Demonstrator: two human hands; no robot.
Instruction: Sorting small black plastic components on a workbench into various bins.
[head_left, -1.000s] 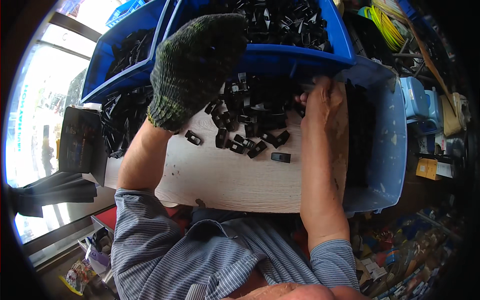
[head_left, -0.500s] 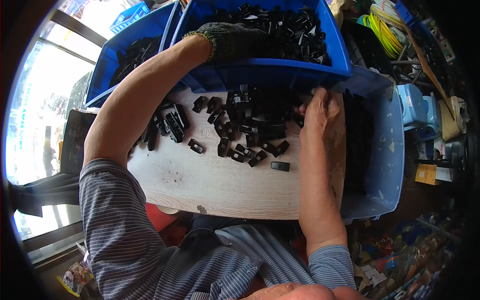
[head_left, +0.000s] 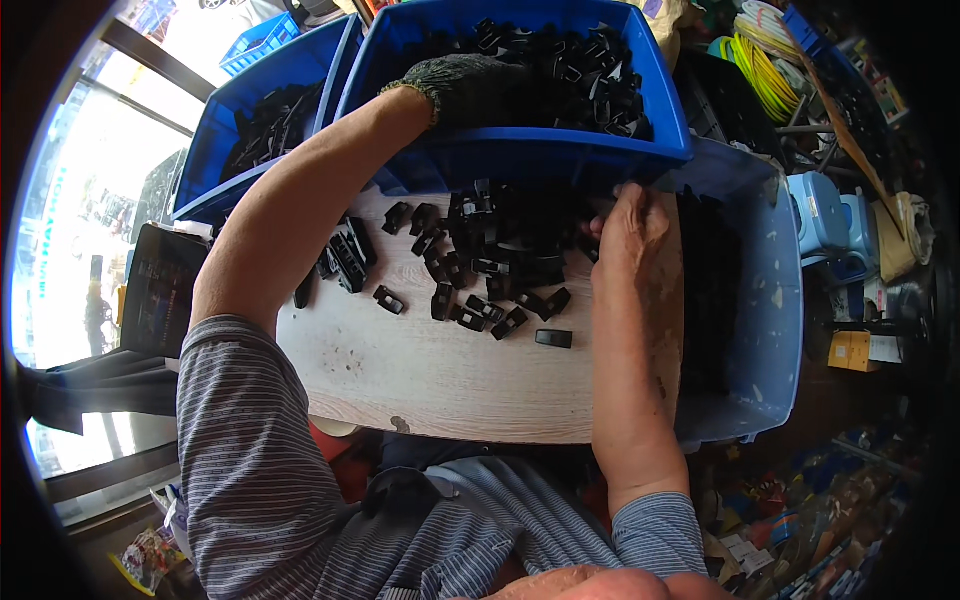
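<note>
Reaching over the near rim of the large blue bin (head_left: 520,150), my left hand (head_left: 465,85) wears a dark knitted glove. Its fingers blend into the black plastic parts (head_left: 590,75) in that bin, so I cannot see their shape. My bare right hand (head_left: 636,225) is by the bin's lower right front, at the right side of a heap of black plastic clips (head_left: 520,235) on the board. Its fingers are curled inward; whatever they may hold is hidden. A flat black piece (head_left: 554,338) lies apart, nearer me, and a single clip (head_left: 389,299) sits to the left.
Long black parts (head_left: 350,255) lie on the pale wooden board (head_left: 450,390) beneath my left arm. A smaller blue bin (head_left: 195,180) stands at the far left. A pale blue tub (head_left: 775,330) with dark contents flanks the board's right. Light blue stools (head_left: 820,215) are beyond it.
The view has shifted slightly. My left gloved hand has moved a little to the right within the large bin. My right hand stays at almost the same spot beside the heap.
</note>
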